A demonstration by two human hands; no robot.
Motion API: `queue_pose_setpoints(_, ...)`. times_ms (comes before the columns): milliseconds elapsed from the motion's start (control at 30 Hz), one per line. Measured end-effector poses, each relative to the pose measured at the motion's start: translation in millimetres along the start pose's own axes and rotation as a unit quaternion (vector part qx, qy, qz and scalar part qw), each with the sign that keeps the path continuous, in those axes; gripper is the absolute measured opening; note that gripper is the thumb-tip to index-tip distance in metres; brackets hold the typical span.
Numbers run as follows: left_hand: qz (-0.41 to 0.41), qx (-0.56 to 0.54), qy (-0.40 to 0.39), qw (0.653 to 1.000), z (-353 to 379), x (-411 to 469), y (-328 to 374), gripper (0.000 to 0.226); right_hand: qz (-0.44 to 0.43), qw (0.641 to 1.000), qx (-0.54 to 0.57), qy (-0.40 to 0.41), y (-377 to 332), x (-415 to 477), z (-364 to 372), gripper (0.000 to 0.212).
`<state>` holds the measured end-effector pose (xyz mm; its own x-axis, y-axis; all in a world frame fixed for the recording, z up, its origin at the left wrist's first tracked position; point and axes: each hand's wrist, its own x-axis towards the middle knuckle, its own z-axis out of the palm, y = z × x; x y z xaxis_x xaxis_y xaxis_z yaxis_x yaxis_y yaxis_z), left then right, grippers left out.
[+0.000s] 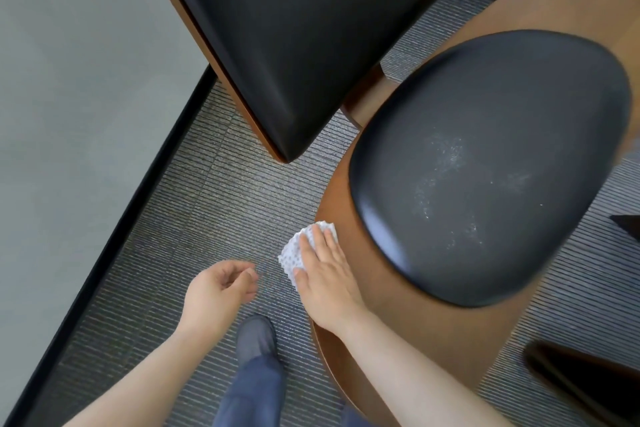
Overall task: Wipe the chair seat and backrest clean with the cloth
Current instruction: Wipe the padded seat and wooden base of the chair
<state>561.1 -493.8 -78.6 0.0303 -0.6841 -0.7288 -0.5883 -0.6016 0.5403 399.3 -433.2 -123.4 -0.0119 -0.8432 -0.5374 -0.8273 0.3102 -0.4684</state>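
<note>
Right hand (325,274) presses the cloth (291,253) with flat fingers onto the seat rim (381,305); left hand (218,291) hangs loosely curled, empty.

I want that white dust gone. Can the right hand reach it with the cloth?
Probably yes. The right hand presses the cloth on the wooden rim just beside the seat. Nothing lies between it and the dust there.
</note>
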Motion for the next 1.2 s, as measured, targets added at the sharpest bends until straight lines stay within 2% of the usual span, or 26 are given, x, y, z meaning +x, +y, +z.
queue_pose_setpoints(167, -0.009, 0.012, -0.007, 1.0, -9, -21, -9, 0.013, 0.003, 1.0, 0.024, -0.001, -12, -47, 3, 0.062)
queue_pose_setpoints(300, -0.012, 0.035, -0.033, 0.999, -12, -41, -12, 0.01, 0.006, 1.0, 0.023, 0.006, -17, -95, 9, 0.073)
queue_pose_setpoints(467, 0.002, 0.05, -0.053, 0.997, -8, -64, -4, 0.01, 0.021, 0.997, 0.006, 0.075, -12, -145, 19, 0.059)
queue_pose_setpoints(567, 0.011, 0.058, -0.065, 0.996, -4, -74, 2, 0.01, 0.021, 0.992, 0.036, 0.121, -7, -173, 16, 0.044)
queue_pose_setpoints(667, 0.023, 0.062, -0.076, 0.995, 1, -80, 7, 0.01, 0.062, 0.982, 0.075, 0.159, 1, -189, -3, 0.037)
queue_pose_setpoints(733, 0.031, 0.07, -0.08, 0.994, 5, -82, 10, 0.011, 0.102, 0.97, 0.125, 0.182, 10, -184, -21, 0.034)
queue_pose_setpoints(833, 0.034, 0.078, -0.082, 0.993, 11, -77, 12, 0.012, 0.097, 0.956, 0.156, 0.231, 20, -148, -45, 0.037)
queue_pose_setpoints(967, 0.024, 0.062, -0.076, 0.995, 23, -62, 10, 0.009, 0.083, 0.955, 0.178, 0.221, 23, -81, -59, 0.035)
queue_pose_setpoints(1200, 0.007, 0.011, -0.057, 0.998, 45, -21, 9, 0.013, 0.118, 0.96, 0.152, 0.206, 34, 21, -70, 0.027)
